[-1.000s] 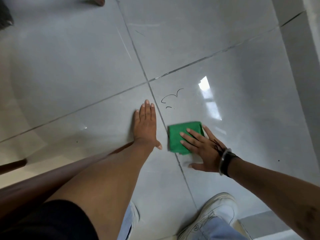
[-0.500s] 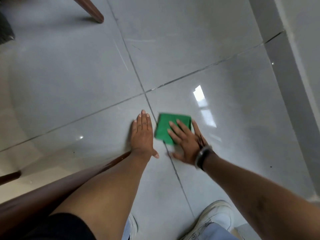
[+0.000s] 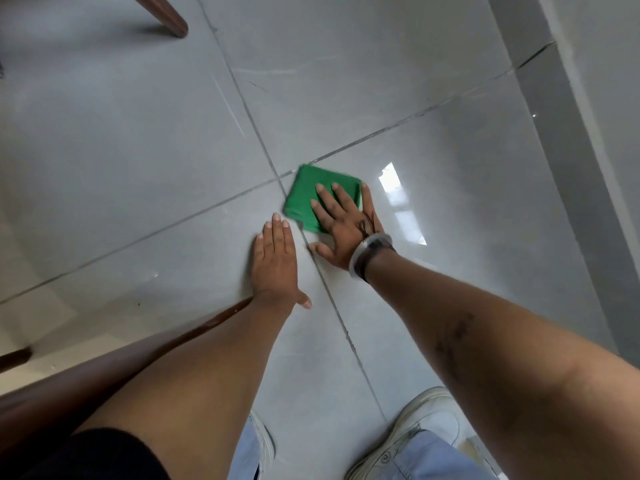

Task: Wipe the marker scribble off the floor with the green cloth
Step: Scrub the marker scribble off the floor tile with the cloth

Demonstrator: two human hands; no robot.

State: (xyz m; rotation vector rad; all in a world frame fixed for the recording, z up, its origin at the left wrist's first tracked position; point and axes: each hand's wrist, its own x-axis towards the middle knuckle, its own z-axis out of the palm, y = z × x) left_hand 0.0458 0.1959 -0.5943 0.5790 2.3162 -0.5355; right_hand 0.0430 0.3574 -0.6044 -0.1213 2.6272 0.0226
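Observation:
A folded green cloth (image 3: 306, 197) lies flat on the grey tiled floor (image 3: 450, 188), just right of where two grout lines cross. My right hand (image 3: 343, 223) presses down on the cloth with its fingers spread over it; a dark band sits on that wrist. My left hand (image 3: 275, 263) rests flat on the floor to the left of the cloth, palm down, fingers together, holding nothing. No marker scribble shows; the spot where it was is under the cloth and hand.
A dark wooden furniture leg (image 3: 166, 19) stands at the top left, and a wooden bar (image 3: 86, 379) runs along the lower left. My white shoe (image 3: 415, 434) is at the bottom. A wall base (image 3: 571, 150) borders the right side.
My right hand has pushed the green cloth forward and left over the scribble, up to the grout crossing. The scribble, visible a second ago, is hidden. My left hand stays planted.

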